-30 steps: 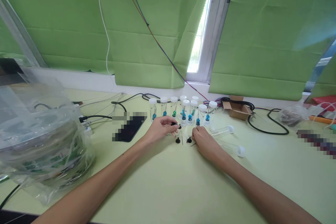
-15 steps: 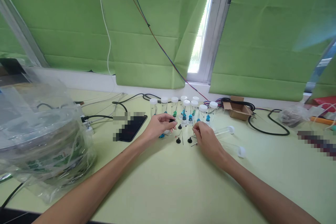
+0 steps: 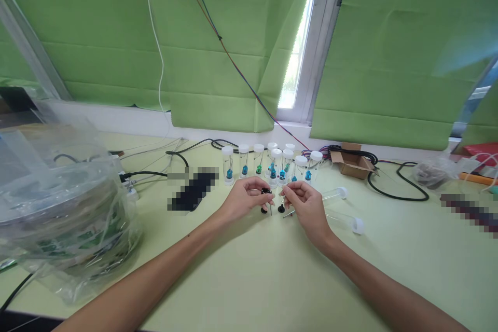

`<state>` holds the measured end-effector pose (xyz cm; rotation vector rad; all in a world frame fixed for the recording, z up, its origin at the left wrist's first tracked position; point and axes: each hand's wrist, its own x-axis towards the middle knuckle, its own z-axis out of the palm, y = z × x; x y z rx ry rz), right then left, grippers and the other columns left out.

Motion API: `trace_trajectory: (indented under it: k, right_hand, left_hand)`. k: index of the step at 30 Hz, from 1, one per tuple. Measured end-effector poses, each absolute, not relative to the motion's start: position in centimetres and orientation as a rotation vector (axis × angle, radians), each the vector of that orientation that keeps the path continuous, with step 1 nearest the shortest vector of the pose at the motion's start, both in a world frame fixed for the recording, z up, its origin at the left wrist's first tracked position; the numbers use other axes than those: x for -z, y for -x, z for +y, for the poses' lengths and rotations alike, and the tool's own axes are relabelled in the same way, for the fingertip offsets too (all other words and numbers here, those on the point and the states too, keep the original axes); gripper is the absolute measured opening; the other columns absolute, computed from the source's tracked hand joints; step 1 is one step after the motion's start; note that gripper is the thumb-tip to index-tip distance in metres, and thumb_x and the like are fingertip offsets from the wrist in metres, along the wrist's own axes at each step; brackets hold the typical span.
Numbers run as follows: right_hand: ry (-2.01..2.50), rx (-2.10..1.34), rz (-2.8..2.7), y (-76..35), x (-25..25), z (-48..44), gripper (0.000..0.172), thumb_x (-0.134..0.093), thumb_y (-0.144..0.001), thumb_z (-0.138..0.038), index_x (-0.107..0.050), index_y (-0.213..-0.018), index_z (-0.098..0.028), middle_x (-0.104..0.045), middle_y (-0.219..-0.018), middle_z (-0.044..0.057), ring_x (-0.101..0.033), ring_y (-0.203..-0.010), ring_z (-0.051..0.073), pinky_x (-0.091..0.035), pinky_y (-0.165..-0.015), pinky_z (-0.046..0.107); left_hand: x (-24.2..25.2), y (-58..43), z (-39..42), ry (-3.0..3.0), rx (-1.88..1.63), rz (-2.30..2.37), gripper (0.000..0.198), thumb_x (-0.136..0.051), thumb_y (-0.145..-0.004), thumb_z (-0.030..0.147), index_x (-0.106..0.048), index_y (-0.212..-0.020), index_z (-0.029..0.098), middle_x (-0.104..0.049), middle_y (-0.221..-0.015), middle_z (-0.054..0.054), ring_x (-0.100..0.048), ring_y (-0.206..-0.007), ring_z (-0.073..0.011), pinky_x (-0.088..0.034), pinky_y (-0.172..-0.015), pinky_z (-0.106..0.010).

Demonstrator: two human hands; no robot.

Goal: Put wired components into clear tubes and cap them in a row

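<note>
Tubes, clear white-capped cylinders, stand beyond. Our left hand pinches a black piece; our right hand's fingertips meet, contents indistinct

This looks like a workshop or lab: white-capped clear tubes of blue and green parts, a plastic-bagged reel and black cables share a pale tabletop beneath green window blinds.
</note>
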<state>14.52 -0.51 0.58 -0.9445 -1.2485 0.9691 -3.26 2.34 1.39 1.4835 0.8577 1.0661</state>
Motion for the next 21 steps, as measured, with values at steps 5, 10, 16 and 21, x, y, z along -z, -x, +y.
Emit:
trace_trajectory:
  k: [5, 10, 16, 21]
  right_hand:
    - [0.930, -1.070, -1.174, -14.2, -0.4, -0.7, 0.031, -0.074, -0.075, -0.045, -0.061, -0.080, -0.017, -0.066, -0.073, 0.001, -0.055, -0.057, 0.012, -0.043, -0.057, 0.026]
    - [0.924, -1.133, -1.118, -14.1, -0.1, -0.7, 0.032, -0.077, -0.071, -0.045, -0.060, -0.078, -0.018, -0.063, -0.067, -0.001, -0.054, -0.056, 0.012, -0.042, -0.056, 0.026]
    - [0.919, -1.141, -1.123, -13.9, 0.1, -0.6, 0.032, -0.076, -0.072, -0.044, -0.059, -0.077, -0.018, -0.064, -0.069, 0.000, -0.054, -0.057, 0.012, -0.041, -0.055, 0.026]
    - [0.915, -1.145, -1.111, -13.9, 0.3, -0.6, 0.031, -0.077, -0.072, -0.044, -0.059, -0.078, -0.019, -0.064, -0.070, 0.000, -0.054, -0.057, 0.012, -0.042, -0.057, 0.026]
  left_hand:
    - [-2.0, 2.8, 1.5, -1.482, -1.029, 0.891, 0.033, -0.082, -0.065, 0.034, -0.062, -0.084, 0.016, -0.068, -0.067, -0.002, -0.067, -0.062, -0.0179, -0.052, -0.056, -0.028]
    - [-2.4, 2.4, 1.0, -1.448, -1.034, 0.872, 0.032, -0.083, -0.064, 0.031, -0.060, -0.080, 0.015, -0.065, -0.065, -0.001, -0.065, -0.059, -0.0156, -0.053, -0.054, -0.027]
    - [-2.0, 2.2, 1.0, -1.427, -1.043, 0.843, 0.032, -0.083, -0.063, 0.030, -0.058, -0.077, 0.015, -0.064, -0.068, -0.001, -0.068, -0.066, -0.0188, -0.053, -0.052, -0.027]
    - [-1.6, 2.2, 1.1, -1.427, -1.054, 0.810, 0.032, -0.083, -0.064, 0.031, -0.058, -0.076, 0.015, -0.065, -0.069, -0.001, -0.069, -0.066, -0.0187, -0.052, -0.052, -0.026]
